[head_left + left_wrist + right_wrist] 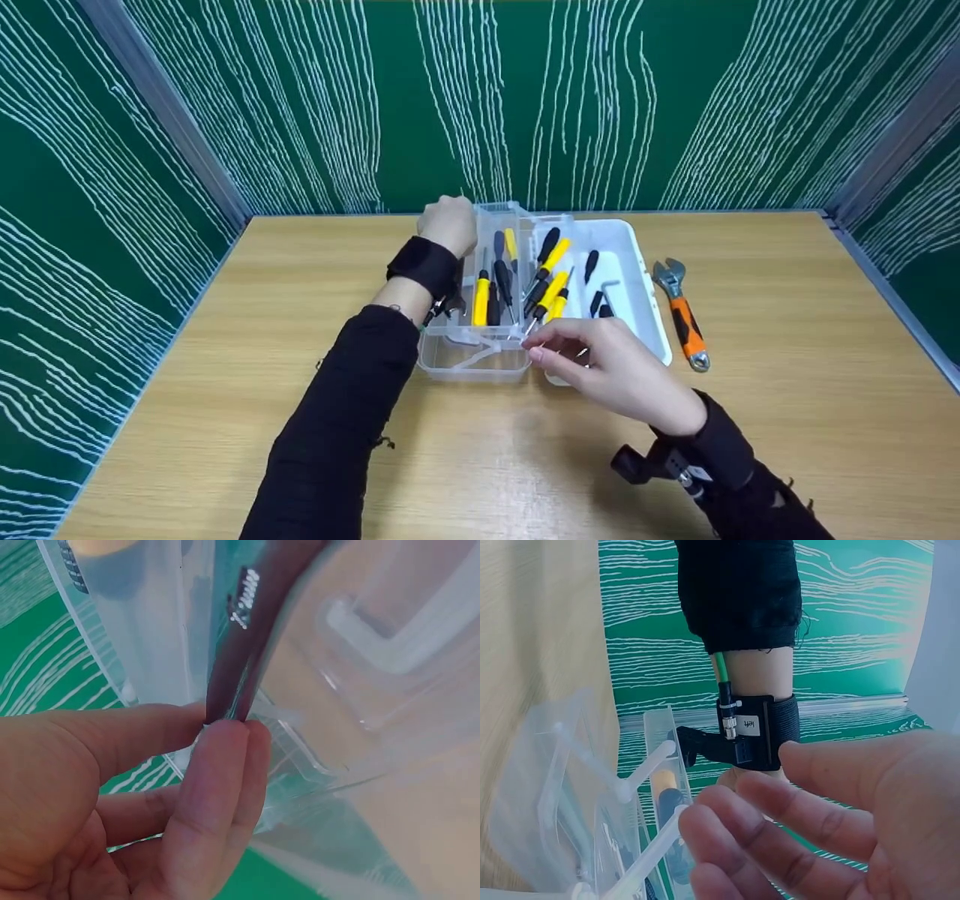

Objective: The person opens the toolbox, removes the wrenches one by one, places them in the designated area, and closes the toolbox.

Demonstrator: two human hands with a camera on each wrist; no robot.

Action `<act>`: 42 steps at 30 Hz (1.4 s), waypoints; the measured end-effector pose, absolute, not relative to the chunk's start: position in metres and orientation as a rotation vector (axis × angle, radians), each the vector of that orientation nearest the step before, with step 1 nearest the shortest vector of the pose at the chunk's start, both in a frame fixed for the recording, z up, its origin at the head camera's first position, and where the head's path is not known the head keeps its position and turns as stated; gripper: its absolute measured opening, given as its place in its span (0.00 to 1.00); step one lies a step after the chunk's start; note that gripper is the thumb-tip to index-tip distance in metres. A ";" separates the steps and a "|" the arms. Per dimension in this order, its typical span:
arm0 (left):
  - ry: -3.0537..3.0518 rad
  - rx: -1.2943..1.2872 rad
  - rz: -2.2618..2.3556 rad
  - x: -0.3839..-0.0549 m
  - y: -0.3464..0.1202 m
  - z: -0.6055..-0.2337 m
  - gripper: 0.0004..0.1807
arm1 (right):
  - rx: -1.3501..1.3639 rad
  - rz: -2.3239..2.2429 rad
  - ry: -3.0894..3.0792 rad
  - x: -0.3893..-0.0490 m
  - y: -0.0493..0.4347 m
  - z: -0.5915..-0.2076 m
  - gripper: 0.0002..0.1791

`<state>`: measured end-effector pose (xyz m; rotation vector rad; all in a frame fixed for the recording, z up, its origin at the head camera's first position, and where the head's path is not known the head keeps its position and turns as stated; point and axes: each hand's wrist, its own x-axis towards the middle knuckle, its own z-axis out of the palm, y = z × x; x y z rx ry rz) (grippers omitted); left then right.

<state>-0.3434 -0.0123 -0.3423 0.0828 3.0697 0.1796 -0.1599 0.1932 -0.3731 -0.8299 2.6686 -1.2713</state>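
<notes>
At the left side of the clear plastic toolbox point(472, 372), your left hand point(448, 223) pinches a dark, white-lettered, wrench-like tool point(255, 645), stowing it presumably, your right hand point(619, 367) loosely bent, apparently ungripping; next calls for guiding it past the walls.

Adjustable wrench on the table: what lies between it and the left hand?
In the head view, the white bin and the clear plastic tray, both holding screwdrivers, lie between the adjustable wrench and the left hand.

Green walls point(397, 112), white wavy lines point(465, 97); light wooden tabletop point(300, 292).
</notes>
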 end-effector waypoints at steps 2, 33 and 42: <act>3.073 0.082 0.173 -0.343 -0.013 -0.343 0.11 | -0.819 -1.271 2.662 -0.160 0.193 -0.374 0.11; 2.959 0.069 0.232 -0.341 -0.018 -0.333 0.09 | -0.812 -1.285 2.657 -0.166 0.194 -0.379 0.12; 2.915 0.142 0.330 -0.341 -0.023 -0.334 0.10 | -0.805 -1.278 2.654 -0.168 0.195 -0.379 0.13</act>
